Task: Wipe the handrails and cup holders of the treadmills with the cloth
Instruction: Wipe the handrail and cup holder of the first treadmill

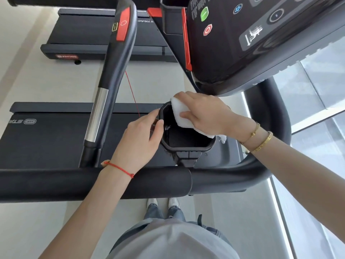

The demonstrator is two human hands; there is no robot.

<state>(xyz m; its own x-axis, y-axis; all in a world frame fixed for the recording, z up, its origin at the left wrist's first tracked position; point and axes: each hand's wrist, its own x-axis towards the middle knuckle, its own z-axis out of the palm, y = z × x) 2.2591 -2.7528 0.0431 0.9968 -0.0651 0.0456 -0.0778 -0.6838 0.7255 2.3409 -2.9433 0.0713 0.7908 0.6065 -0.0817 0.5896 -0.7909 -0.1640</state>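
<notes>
A black cup holder point(188, 146) hangs off the treadmill just above the thick front handrail point(93, 184). My right hand point(203, 111) grips a white cloth point(180, 111) and holds it against the holder's far right rim and inner wall. On the holder's left rim my left hand point(141, 139) keeps a hold, thumb on the edge and fingers curled round the outside. A second handrail point(110, 71), black with a red button and a chrome sleeve, rises to the left of the holder.
The dark console point(252, 38) with green and red buttons hangs over the upper right. A thin red safety cord point(132, 92) drops beside the holder. Treadmill belts point(46, 139) lie at left, another treadmill point(89, 30) further up. My shoes point(162, 202) stand on pale floor.
</notes>
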